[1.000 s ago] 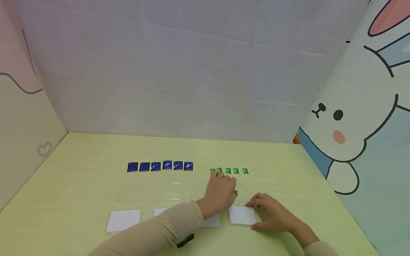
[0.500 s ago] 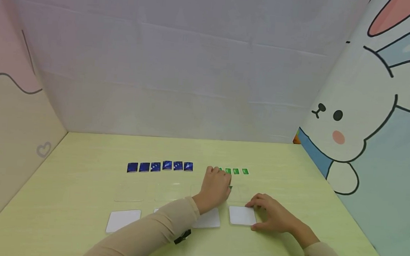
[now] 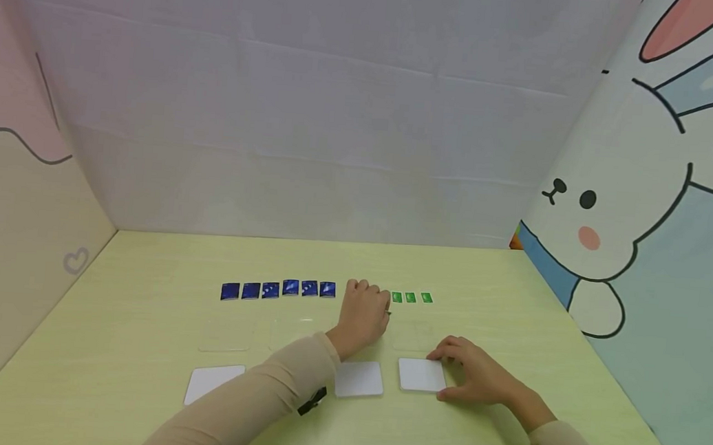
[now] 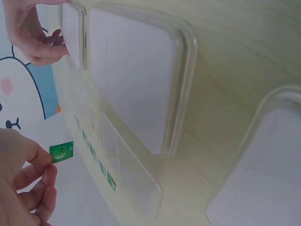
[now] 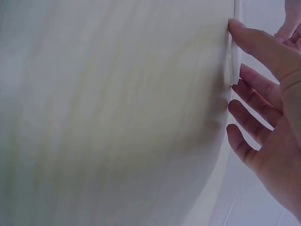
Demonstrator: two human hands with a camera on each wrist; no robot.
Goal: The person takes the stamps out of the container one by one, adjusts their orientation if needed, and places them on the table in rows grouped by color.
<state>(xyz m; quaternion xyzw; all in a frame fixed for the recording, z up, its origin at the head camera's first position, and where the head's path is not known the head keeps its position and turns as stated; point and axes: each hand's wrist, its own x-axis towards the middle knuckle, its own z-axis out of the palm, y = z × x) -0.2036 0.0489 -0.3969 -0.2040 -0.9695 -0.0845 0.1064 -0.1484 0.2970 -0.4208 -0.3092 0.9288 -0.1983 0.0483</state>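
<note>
My left hand (image 3: 362, 319) hovers over the table between the blue and green rows. Its thumb and forefinger pinch a small green square packet (image 4: 62, 151), clear of the table in the left wrist view. With thumb and forefinger, my right hand (image 3: 476, 372) holds a shallow clear box with a white top (image 3: 422, 375) by its right-hand corners; the box lies on the table. Just left of it lies a similar white-topped box (image 3: 359, 379). More green squares (image 3: 410, 297) lie flat beyond the hands, some hidden by my left hand in the head view.
Several dark blue squares (image 3: 270, 290) line the back left of the table. Flat clear lids (image 3: 227, 334) lie between the squares and the white-topped boxes. Another box (image 3: 211, 383) sits at left, partly covered by my left sleeve. Fabric walls (image 3: 313, 137) surround the table.
My left hand has drawn left across the green row, carrying a green square that showed under it earlier. The near middle box is now uncovered. My right hand has stayed in place.
</note>
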